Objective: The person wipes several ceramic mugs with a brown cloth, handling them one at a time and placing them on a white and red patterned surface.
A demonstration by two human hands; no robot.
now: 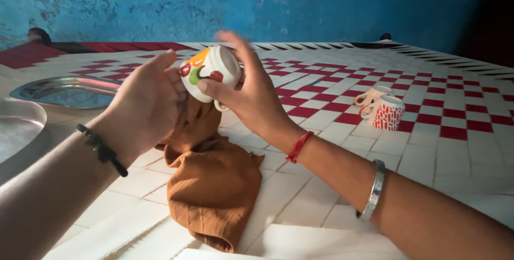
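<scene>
My right hand [250, 91] grips a small white cup [213, 70] painted with orange, red and green shapes, tilted with its mouth facing right. My left hand [147, 102] cups the cup's base from the left and holds a brown cloth [214, 185] that hangs down from under the cup onto the surface. A black thread band sits on my left wrist. My right arm carries a red thread and a metal bangle.
A white cup with red marks [386, 114] stands at right on the red-and-white checked cover [439, 142], with another cup [370, 96] lying behind it. Two steel trays [67, 91] [19, 129] lie at left. A blue wall [300, 3] rises behind.
</scene>
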